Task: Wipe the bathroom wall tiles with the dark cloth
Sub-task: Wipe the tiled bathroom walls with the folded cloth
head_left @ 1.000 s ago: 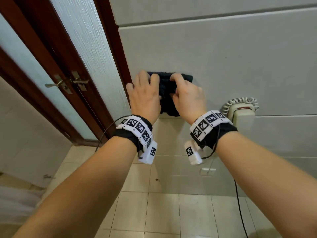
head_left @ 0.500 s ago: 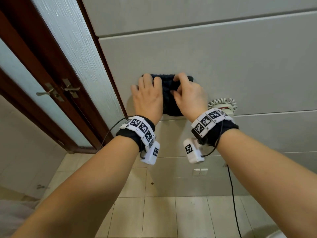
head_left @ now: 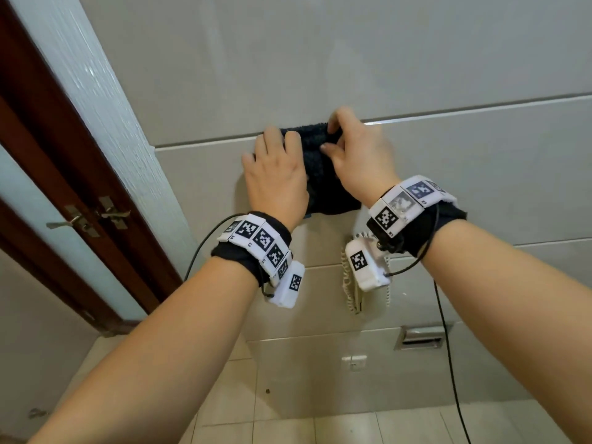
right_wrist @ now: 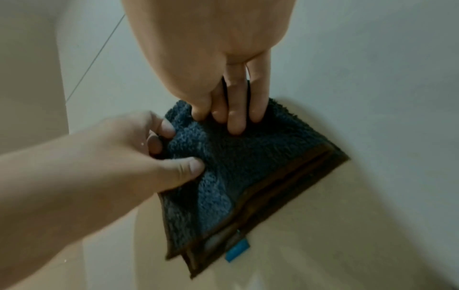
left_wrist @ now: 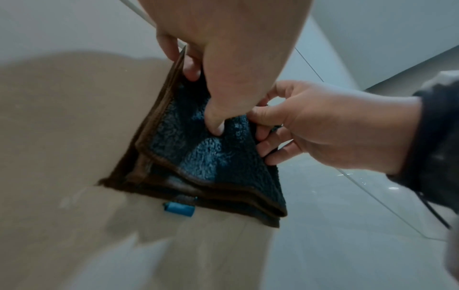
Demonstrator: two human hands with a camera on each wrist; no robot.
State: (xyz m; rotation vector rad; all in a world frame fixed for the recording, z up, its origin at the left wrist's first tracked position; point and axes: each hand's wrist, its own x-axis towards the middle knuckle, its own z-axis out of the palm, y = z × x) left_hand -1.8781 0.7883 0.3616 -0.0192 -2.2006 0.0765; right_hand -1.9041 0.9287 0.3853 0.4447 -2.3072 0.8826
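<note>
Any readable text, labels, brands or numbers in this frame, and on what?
No words or numbers can be read.
Wristbands: black-and-white square code markers only; the tiny characters beside them are too small to read.
Blue tag on the dark cloth: blurred, nothing legible.

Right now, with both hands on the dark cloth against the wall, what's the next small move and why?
Probably slide the folded dark cloth sideways to the right along the wall tile. The left hand and right hand both press it flat on the tile, its top edge sits at the grout line, and bare tile stretches to the right, while the door frame lies close on the left.
</note>
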